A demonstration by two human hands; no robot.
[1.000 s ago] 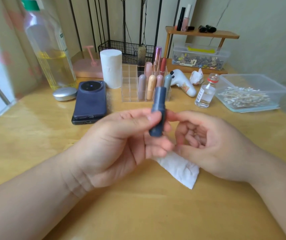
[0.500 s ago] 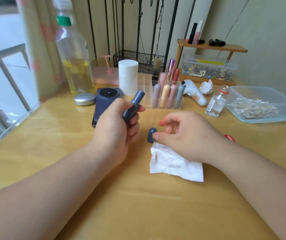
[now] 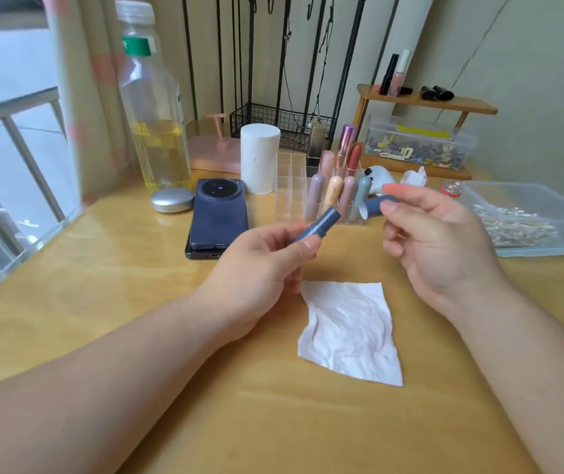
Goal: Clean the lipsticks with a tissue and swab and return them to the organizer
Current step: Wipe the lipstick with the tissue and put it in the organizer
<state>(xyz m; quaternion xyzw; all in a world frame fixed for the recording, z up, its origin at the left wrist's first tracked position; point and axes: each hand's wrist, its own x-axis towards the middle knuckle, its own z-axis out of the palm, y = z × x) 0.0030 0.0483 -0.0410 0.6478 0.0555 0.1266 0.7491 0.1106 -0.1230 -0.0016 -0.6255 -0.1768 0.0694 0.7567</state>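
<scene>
Left hand [image 3: 260, 265] is gripping the blue lipstick [image 3: 321, 222] above the table [image 3: 102, 302], long axis pointing up-right. Right hand [image 3: 437, 248] is pinching its cap [image 3: 376, 204] just beyond the tip, open mouth facing it; recapping is looking likely next.

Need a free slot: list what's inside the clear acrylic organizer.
Upright pastel lipstick tubes fill the organizer's right cells; left cells show nothing. The dark blue tube in the left hand covers some front cell bottoms.

I count one left hand [image 3: 260, 268], one right hand [image 3: 441, 241], one lipstick [image 3: 318, 222], one cap [image 3: 376, 205], one tissue [image 3: 349, 333], one phone [image 3: 219, 217], one organizer [image 3: 289, 186].
</scene>
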